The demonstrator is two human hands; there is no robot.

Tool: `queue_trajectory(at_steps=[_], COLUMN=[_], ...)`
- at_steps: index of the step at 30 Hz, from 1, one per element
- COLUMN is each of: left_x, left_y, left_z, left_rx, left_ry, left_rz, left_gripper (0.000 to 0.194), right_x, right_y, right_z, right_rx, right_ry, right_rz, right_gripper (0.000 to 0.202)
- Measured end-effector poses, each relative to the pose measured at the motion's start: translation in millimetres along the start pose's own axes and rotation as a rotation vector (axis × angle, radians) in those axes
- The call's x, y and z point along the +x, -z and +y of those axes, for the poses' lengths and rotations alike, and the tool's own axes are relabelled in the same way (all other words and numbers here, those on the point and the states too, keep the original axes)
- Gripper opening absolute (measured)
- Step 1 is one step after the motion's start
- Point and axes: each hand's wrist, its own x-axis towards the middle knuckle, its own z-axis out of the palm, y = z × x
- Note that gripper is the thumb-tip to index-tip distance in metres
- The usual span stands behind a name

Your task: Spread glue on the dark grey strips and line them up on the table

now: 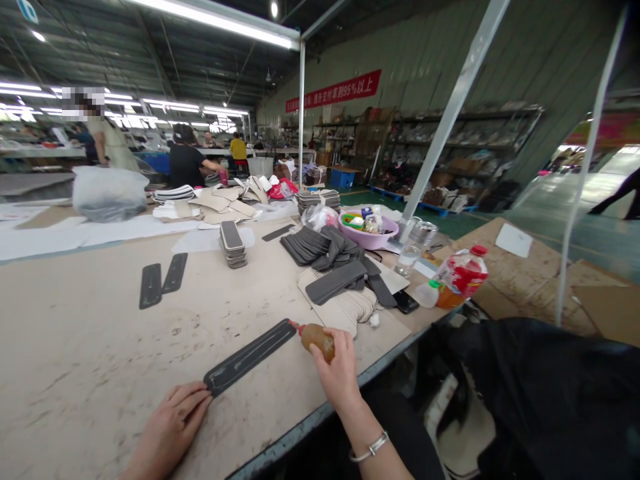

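Observation:
My right hand (340, 373) is wrapped round a brown squeeze glue bottle (315, 339) with a red nozzle. The nozzle tip touches the far end of a long dark grey strip (253, 355) lying flat on the table. A thin shiny line of glue runs along the strip's face near its edges. At the strip's near end, the fingers of my left hand (173, 420) are pressed together on its corner. Two shorter dark pieces (151, 285) with similar glue lines lie farther left. Beyond my right hand, a dark strip (336, 281) rests on fanned beige pieces (353, 312).
A stack of grey-topped pieces (233, 244) stands mid-table, with a heap of dark strips (320, 248) to its right. Behind are a pink basin (367, 239), a glass jar (409, 253) and a juice bottle (461, 277). A phone (405, 302) lies near the table edge. People work farther back.

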Motion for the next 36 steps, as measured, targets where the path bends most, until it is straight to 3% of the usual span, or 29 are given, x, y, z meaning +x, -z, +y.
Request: queue_trajectory(at_steps=[6, 16, 19, 23, 26, 29, 30, 33, 36], left_x=[-2, -8, -7, 3, 21, 56, 71, 128, 192], left_y=[-2.9, -8.4, -8.5, -4.2, 17.7, 58.7, 73.9, 114.4, 141.3], left_z=[-2, 0, 10, 20, 15, -9, -22, -63, -95], left_rx=[-0.005, -0.02, -0.008, -0.021, -0.026, 0.051, 0.113, 0.197, 0.287], left_ry=[-0.019, 0.072, 0.102, 0.165, 0.279, 0.459, 0.555, 0.642, 0.848], left_rz=[0.007, -0.039, -0.045, -0.09, -0.151, -0.238, -0.275, -0.3, -0.417], left_gripper=[0.031, 0.024, 0.021, 0.022, 0.021, 0.018, 0.017, 0.017, 0.02], right_x=[-2, -5, -5, 2, 10, 15, 16, 15, 10], right_y=[-2, 7, 6, 6, 11, 18, 19, 17, 9], right_z=[-2, -1, -1, -4, -10, -18, -20, -23, -23], right_rx=[0.015, 0.088, 0.277, 0.696, 0.919, 1.0, 1.021, 1.064, 1.102], right_ry=[-0.032, -0.133, -0.278, -0.634, -0.822, -0.915, -0.93, -0.946, -0.936], right_rz=[-0.038, -0.049, -0.058, 0.048, 0.148, 0.178, 0.175, 0.163, 0.149], right_gripper=[0.026, 0.025, 0.035, 0.058, 0.067, 0.068, 0.068, 0.066, 0.064])
